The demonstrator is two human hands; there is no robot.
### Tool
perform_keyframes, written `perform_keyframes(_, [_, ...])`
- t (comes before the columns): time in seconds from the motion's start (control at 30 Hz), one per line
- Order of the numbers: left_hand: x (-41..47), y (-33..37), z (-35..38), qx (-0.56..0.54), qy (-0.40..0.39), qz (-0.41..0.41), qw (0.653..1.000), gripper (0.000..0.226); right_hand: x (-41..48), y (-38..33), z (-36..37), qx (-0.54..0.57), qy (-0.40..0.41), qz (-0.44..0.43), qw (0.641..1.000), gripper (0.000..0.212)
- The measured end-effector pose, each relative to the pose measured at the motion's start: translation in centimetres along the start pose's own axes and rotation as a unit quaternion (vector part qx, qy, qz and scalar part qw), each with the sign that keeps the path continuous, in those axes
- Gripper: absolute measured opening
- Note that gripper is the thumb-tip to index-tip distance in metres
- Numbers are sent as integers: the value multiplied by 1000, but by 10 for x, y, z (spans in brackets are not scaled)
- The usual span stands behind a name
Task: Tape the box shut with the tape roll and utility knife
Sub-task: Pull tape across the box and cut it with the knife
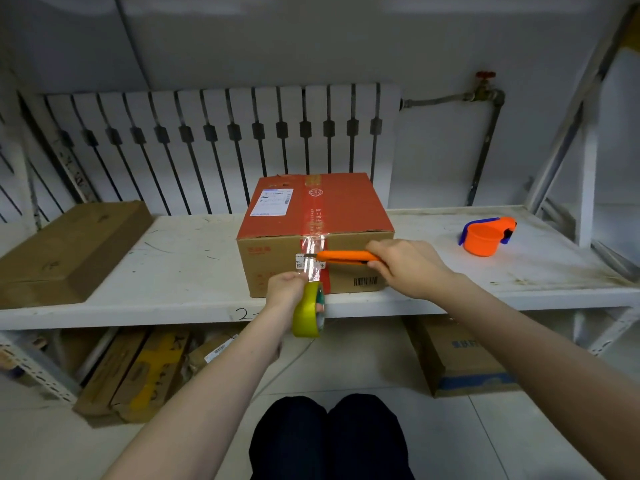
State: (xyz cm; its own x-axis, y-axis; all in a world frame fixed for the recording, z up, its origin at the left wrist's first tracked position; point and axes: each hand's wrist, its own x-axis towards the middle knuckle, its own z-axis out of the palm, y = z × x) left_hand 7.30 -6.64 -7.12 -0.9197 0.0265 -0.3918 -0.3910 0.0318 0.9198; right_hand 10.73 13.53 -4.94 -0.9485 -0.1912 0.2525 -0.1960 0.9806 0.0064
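A cardboard box [349, 211] with a red top and a white label stands at the front of the white shelf [180, 268]. Clear tape [312, 259] runs along its top seam and down its front face. My left hand [285, 289] grips the yellow-green tape roll [309, 311] just below the box's front, holding the strip taut. In my right hand [407, 263] is the orange utility knife [346, 256], lying level against the front face. Its blade tip touches the stretched tape.
A flat brown carton [65, 251] lies on the shelf's left part. An orange and blue tape dispenser [486, 235] sits at the right. A radiator [221, 143] stands behind. More cartons [460, 358] lie under the shelf. My knees [325, 438] are below.
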Motion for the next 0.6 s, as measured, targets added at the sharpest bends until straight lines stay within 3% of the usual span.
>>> perform_keyframes(0.43, [6,1,0,22,1,-5,1000,15,-3,-5,-7,-66,18,-17,998,19])
perform_keyframes(0.6, [7,0,1,26,-2,0,1000,9,-6,-6,-11,-81,7,-19,997,19])
